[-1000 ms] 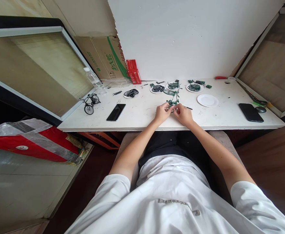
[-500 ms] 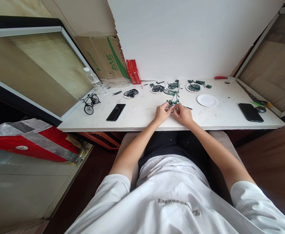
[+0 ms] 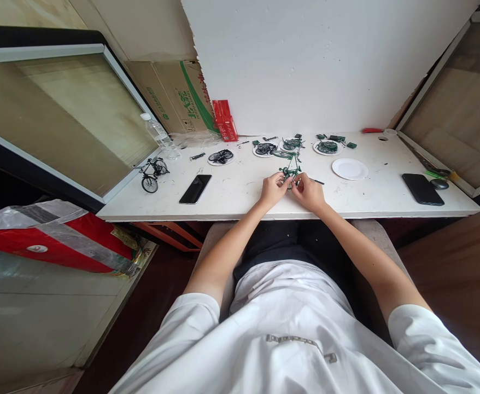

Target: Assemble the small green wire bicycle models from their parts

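Between my two hands, close to the table's front edge, is a small green model bicycle (image 3: 292, 162). Its frame points away from me, and one end is hidden by my fingers. My left hand (image 3: 274, 189) grips that near end with thumb and fingers pinched. From the other side my right hand (image 3: 309, 191) pinches at the same spot, its fingertips meeting those of the left. Any small part between the fingertips is too tiny to make out. A thin dark tool (image 3: 317, 181) lies beside my right hand.
Plates with model parts (image 3: 327, 148) line the back of the white table (image 3: 240, 189). A bare white plate (image 3: 350, 169) is at right. A black model bicycle (image 3: 153, 172) stands left, near a phone (image 3: 195, 189) and a bottle (image 3: 158, 134). Another phone (image 3: 422, 189) lies far right.
The green model bicycle has tilted slightly, its far end sitting a little lower and further left. Both hands stay in nearly the same place.
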